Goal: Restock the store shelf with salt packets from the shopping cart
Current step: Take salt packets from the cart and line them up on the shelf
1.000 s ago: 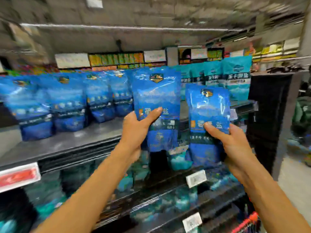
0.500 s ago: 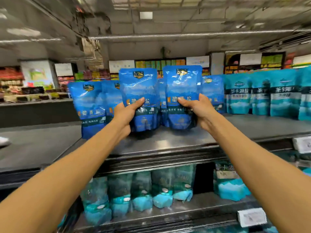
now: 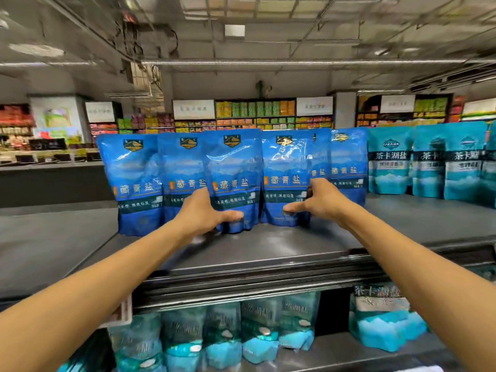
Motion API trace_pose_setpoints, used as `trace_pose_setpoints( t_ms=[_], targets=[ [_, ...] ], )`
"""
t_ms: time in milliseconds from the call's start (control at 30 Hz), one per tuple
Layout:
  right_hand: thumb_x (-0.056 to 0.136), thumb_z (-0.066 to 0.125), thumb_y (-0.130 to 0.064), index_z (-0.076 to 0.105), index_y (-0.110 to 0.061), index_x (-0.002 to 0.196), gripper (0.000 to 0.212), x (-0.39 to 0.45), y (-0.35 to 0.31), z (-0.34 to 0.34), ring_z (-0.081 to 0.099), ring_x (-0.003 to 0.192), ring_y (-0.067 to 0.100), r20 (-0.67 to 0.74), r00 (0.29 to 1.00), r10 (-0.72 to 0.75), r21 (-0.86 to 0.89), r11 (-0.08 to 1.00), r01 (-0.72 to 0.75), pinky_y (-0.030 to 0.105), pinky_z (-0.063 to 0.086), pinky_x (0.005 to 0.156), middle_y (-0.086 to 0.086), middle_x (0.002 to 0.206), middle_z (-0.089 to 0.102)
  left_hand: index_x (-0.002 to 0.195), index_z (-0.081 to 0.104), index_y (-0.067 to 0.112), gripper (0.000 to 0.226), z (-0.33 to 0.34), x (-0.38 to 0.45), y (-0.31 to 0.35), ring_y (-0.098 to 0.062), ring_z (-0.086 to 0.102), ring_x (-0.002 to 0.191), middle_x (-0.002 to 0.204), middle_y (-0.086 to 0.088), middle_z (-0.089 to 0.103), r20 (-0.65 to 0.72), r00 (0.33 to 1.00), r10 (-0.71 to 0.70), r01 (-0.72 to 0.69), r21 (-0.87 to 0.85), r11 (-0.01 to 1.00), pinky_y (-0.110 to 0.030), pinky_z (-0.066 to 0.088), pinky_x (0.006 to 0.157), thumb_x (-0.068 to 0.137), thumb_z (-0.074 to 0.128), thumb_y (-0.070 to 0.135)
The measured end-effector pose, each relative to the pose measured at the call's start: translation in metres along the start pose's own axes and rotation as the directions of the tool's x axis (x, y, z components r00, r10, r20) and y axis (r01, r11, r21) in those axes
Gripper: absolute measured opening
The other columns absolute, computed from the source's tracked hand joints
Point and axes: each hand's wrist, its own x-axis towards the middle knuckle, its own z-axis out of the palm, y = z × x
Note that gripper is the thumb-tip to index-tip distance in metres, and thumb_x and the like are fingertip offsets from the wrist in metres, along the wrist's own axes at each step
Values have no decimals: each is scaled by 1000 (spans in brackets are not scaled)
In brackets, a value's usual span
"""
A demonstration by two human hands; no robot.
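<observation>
**Two salt packets on the shelf, hands right at their bases**

While the top shelf (image 3: 268, 245) takes up most of the view, what matters is the row of blue salt packets standing upright along it. Right of them stand teal salt packets (image 3: 389, 162), and more teal packs (image 3: 225, 331) sit on the shelf below. No shopping cart in view.

The left hand (image 3: 204, 210) rests at the bottom of the left front packet (image 3: 232, 178), thumb laid across its front, fingers hidden behind, so I can't tell if it's really gripping. The right hand (image 3: 319, 200) does the same on the right front packet (image 3: 285, 175): thumb across the lower front, the rest out of sight. Both packets stand just in front of the row, bases on the shelf.

What could go wrong, I reckon: these are soft pouches on a smooth shelf, so letting go before they settle could tip one forward, or nudging them back too hard could topple the row behind.

Writing: the blue ones read 藏青盐, the teal ones 茶卡湖盐. Smaller print is too blurry.
</observation>
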Motion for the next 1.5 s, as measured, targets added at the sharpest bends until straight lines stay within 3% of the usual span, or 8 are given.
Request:
trace_pose_setpoints(
  t_ms=[100, 200, 433, 567, 667, 933, 1233, 1500],
  targets=[
    [65, 92, -34, 68, -15, 76, 33, 1, -1, 1, 72, 69, 11, -58, 998, -6, -52, 999, 3, 24, 57, 59, -5, 65, 74, 59, 45, 15, 58, -5, 0, 0, -10, 42, 49, 49, 4, 47, -34, 999, -13, 21, 268, 963, -24, 28, 43, 62, 84, 57],
    [67, 90, -35, 62, -14, 75, 37, 5, -6, 6, 64, 44, 2, -89, 996, 16, -81, 996, -23, 13, 42, 39, -8, 55, 68, 62, 45, 12, 59, -4, 5, 8, -17, 50, 59, 59, -4, 54, -20, 999, 27, -18, 383, 924, -30, 35, 48, 65, 81, 58],
    [73, 87, -35, 58, -6, 84, 43, 11, -3, 17, 72, 60, 16, -163, 986, 16, -145, 989, -40, 28, 51, 55, 10, 75, 72, 68, 61, 10, 62, -1, 10, 16, -18, 68, 58, 57, -1, 69, -19, 999, 38, -23, 516, 856, -39, 60, 68, 65, 73, 70],
    [76, 82, -43, 60, 1, 90, 51, 9, -5, 17, 72, 73, 25, -151, 988, 43, -199, 977, -73, 42, 58, 78, 18, 79, 73, 48, 57, 13, 65, -2, 7, 14, -10, 59, 46, 38, 3, 58, -6, 998, 68, -53, 570, 820, -30, 54, 59, 69, 67, 74],
    [77, 77, -54, 46, -8, 77, 56, 1, -6, 15, 60, 74, 25, -181, 983, 42, -240, 967, -85, 39, 50, 66, 13, 73, 63, 49, 35, 13, 71, -2, 3, 16, -14, 39, 43, 42, 1, 39, -41, 991, 130, -83, 579, 811, -30, 33, 45, 69, 68, 72],
    [93, 61, -50, 60, -12, 100, 39, -52, -8, -16, 69, 75, 19, -343, 939, 24, 130, 991, 23, 41, 53, 78, 7, 92, 70, 65, 60, 13, 38, 2, -16, 59, -10, 51, 42, 54, -2, 61, -148, 959, 243, -248, -15, 969, -23, 40, 47, 93, 61, 38],
    [98, 60, -19, 65, -2, 88, 21, -168, 39, -69, 56, 53, 15, -603, 797, -41, 331, 896, 297, 16, 42, 49, 5, 68, 65, 81, 61, 4, 20, 100, -79, 161, -14, 48, 43, 55, 1, 58, 48, 946, 320, -193, -708, 679, -20, 36, 34, 97, 56, 15],
    [94, 65, -9, 64, -11, 81, 13, -338, 141, -101, 52, 45, 8, -823, 544, 162, 213, 977, 31, 15, 41, 46, 6, 66, 65, 80, 59, 8, 18, 266, -168, 211, -15, 47, 38, 57, 0, 60, 390, 773, 501, 36, -815, 578, -21, 35, 32, 97, 55, 12]
  ],
)
